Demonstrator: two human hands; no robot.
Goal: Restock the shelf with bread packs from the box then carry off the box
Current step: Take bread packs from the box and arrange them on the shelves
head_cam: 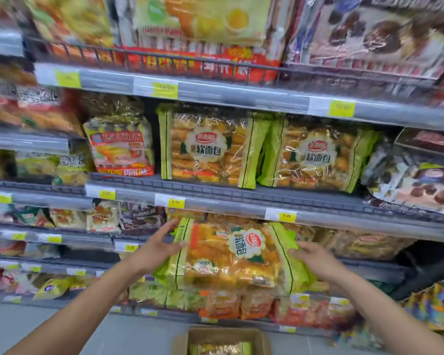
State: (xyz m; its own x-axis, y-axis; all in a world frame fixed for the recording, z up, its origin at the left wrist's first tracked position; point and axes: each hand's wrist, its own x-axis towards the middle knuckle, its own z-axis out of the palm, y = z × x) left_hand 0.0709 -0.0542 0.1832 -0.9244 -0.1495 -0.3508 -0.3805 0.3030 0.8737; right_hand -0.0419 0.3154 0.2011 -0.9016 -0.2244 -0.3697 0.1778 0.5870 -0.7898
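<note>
Your two hands hold a bread pack (239, 254) in the lower centre of the frame, in front of the lower shelves. The pack lies sideways with its label turned on its side and a green end panel at each side.

Your left hand (162, 243) is at the pack's left end. Its fingers (171, 226) are straight and spread apart, and the fingertips touch the green edge. Your right hand (312, 256) holds the opposite green end with its fingers curled over the wrapper; the thumb is hidden behind the pack.

On the middle shelf (241, 199), in the centre of the frame, two matching packs stand upright side by side, one (205, 147) left of the other (315, 155), with their green edges touching. A red and yellow bag (121, 147) stands to their left, apart from them.

The cardboard box (263, 339) sits on the floor at the bottom centre of the frame, open at the top, with another pack (221, 349) inside it. Motion blur smears the edges of the frame.
</note>
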